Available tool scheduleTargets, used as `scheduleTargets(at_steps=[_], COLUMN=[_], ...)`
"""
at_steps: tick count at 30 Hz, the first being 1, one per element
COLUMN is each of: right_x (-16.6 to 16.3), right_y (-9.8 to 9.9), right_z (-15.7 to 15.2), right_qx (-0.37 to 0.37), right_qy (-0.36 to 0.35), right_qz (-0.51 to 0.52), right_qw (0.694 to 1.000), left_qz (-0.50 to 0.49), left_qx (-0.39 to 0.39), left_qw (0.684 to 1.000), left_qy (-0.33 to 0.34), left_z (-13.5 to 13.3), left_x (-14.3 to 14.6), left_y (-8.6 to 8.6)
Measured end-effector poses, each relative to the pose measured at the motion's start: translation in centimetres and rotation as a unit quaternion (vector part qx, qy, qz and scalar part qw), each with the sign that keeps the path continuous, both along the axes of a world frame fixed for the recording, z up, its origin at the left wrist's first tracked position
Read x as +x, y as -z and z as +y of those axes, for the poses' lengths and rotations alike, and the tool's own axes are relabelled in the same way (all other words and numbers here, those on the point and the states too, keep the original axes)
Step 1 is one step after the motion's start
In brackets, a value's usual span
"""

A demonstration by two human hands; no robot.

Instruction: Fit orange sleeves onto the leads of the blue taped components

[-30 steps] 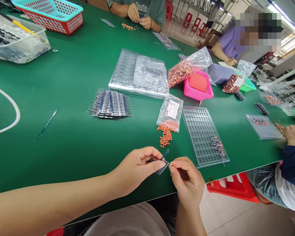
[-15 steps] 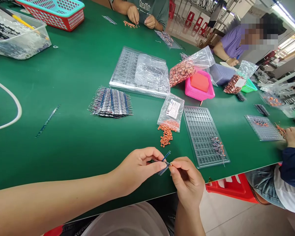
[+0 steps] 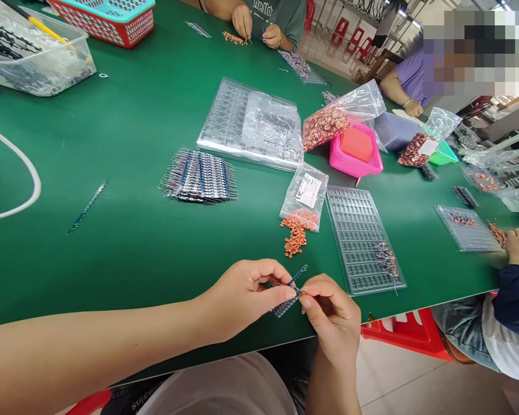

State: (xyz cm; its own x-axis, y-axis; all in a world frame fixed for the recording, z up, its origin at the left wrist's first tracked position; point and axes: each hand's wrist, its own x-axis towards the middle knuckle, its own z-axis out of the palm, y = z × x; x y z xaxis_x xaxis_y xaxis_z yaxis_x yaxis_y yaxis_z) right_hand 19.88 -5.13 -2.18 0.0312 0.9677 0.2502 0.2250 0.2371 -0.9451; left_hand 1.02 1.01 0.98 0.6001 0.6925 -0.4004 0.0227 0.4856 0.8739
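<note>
My left hand (image 3: pixel 237 301) is closed on a small blue-edged strip of leaded parts (image 3: pixel 284 309), just in front of me. Thin wire ends poke out between its fingers. At the strip's right end, the thumb and forefinger of my right hand (image 3: pixel 334 314) pinch a tiny orange ring (image 3: pixel 303 293), mostly covered by the fingertips. Beyond my hands lies a pile of small orange rings (image 3: pixel 294 242), spilling from a labelled clear bag (image 3: pixel 294 190). To the right, a clear ribbed tray (image 3: pixel 350 230) carries a bunch of leaded parts with orange rings (image 3: pixel 386 259).
A stack of blue-edged strips (image 3: pixel 201 176) lies left of the bag, and a loose strip (image 3: pixel 89 206) farther left. Behind stand a clear compartment tray (image 3: pixel 225 115), a pink basket (image 3: pixel 357 164) and a filled plastic tub (image 3: pixel 64 72). Co-workers' hands (image 3: pixel 242 22) work across the table.
Both hands stay together at the strip, which has tilted slightly. The view has shifted a little, so the table's things appear slightly to the right.
</note>
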Motion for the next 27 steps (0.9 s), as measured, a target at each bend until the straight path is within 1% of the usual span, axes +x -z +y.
scheduleTargets(at_steps=[11, 16, 19, 23, 27], right_x=[0.74, 0.88, 0.94, 1.01, 1.01], right_y=[-0.05, -0.07, -0.16, -0.33, -0.48], right_z=[0.34, 0.42, 0.5, 0.59, 0.65], right_qx=[-0.046, -0.076, -0.092, -0.099, -0.1], right_qy=[-0.063, -0.079, -0.089, -0.103, -0.1], right_qz=[0.056, 0.075, 0.088, 0.089, 0.072], right_qw=[0.995, 0.991, 0.988, 0.986, 0.987], left_qz=[0.031, 0.048, 0.05, 0.055, 0.067], left_qx=[0.032, 0.059, 0.063, 0.073, 0.091], left_qw=[0.998, 0.996, 0.995, 0.993, 0.991], left_qy=[0.034, 0.051, 0.063, 0.072, 0.078], left_z=[0.03, 0.04, 0.0, 0.01, -0.08], left_x=[-0.16, -0.21, -0.28, -0.29, -0.34], left_y=[-0.05, -0.03, -0.13, -0.35, -0.44])
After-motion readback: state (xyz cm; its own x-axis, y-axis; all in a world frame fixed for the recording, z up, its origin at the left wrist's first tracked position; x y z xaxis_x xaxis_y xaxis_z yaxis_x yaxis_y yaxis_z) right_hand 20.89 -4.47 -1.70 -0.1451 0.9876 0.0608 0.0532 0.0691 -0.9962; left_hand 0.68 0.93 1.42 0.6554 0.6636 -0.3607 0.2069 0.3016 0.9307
